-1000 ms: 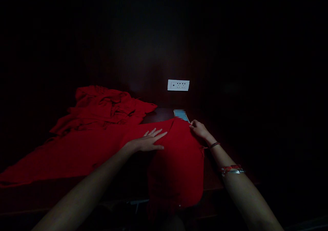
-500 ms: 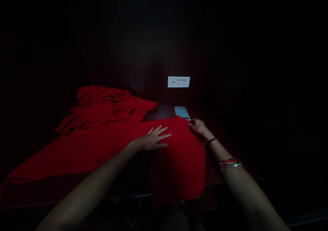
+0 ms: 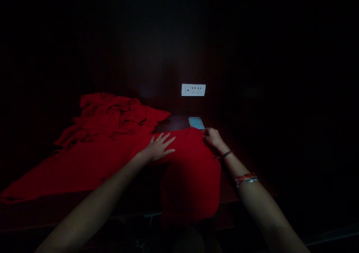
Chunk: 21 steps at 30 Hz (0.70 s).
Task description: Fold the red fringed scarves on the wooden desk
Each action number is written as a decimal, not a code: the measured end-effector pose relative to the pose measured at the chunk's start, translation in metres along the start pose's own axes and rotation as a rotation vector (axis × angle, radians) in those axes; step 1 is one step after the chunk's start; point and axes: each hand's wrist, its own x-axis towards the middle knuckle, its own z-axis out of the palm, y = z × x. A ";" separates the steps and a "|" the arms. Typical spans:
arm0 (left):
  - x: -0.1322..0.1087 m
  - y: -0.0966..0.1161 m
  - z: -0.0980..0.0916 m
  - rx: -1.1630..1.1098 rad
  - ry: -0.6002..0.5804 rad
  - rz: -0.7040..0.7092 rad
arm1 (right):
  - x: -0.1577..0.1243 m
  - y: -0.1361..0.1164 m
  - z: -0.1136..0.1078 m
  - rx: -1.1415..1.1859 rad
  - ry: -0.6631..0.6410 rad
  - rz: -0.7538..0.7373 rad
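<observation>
A long red scarf [image 3: 193, 174] with loose fringe threads lies across the dark table, its near end hanging over the front edge. Its left part spreads flat, and behind that sits a crumpled red heap of cloth [image 3: 112, 114]; whether the two are one piece I cannot tell. My left hand [image 3: 159, 147] rests palm down on the scarf, fingers spread. At the scarf's far right corner, my right hand [image 3: 212, 137] has its fingers closed on the edge, the fingertips partly hidden.
A device with a lit bluish screen [image 3: 197, 123], partly blurred out, lies just behind the scarf's corner. On the dark wall above it is a white power socket [image 3: 193, 90]. The table's front edge [image 3: 232, 200] shows faintly, and the surroundings are very dark.
My left hand has slid a little leftward across the scarf, its fingers still spread. My right hand stays at the corner. The whole view has shifted slightly.
</observation>
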 end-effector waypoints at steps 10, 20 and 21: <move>0.005 -0.012 0.010 -0.006 -0.056 -0.046 | -0.012 -0.027 0.000 0.094 -0.168 -0.709; -0.001 0.000 0.001 0.111 0.061 0.158 | -0.007 -0.025 0.003 0.039 -0.253 -0.660; -0.001 -0.001 0.002 0.104 0.046 0.163 | -0.007 -0.026 0.003 0.040 -0.254 -0.656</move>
